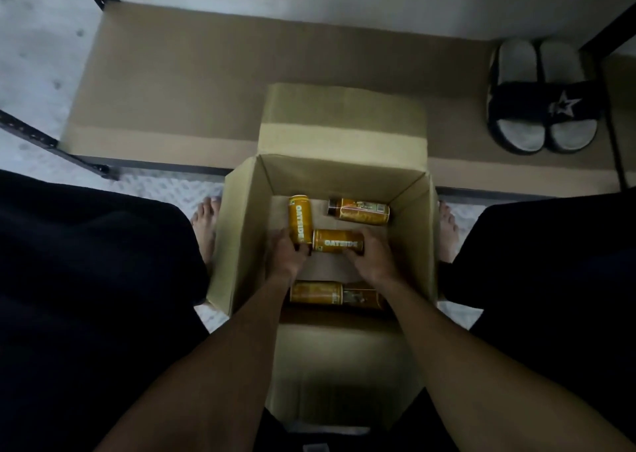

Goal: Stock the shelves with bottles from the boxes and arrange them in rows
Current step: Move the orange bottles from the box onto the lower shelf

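Observation:
An open cardboard box (pixel 237 231) stands on the floor between my knees. Several yellow bottles lie on their sides inside it. My left hand (pixel 288 256) grips the lower end of one bottle (pixel 300 217) that points away from me. My right hand (pixel 373 255) grips the right end of a second bottle (pixel 335 241) lying crosswise. A third bottle (pixel 361 210) lies near the box's far wall. One or two more bottles (pixel 316 292) lie near the front wall, partly hidden under my right forearm.
A low shelf lined with cardboard (pixel 179 83) runs across just behind the box, on a dark metal frame (pixel 31 131). A pair of dark slippers (pixel 543 100) sits on its right end. My bare feet flank the box.

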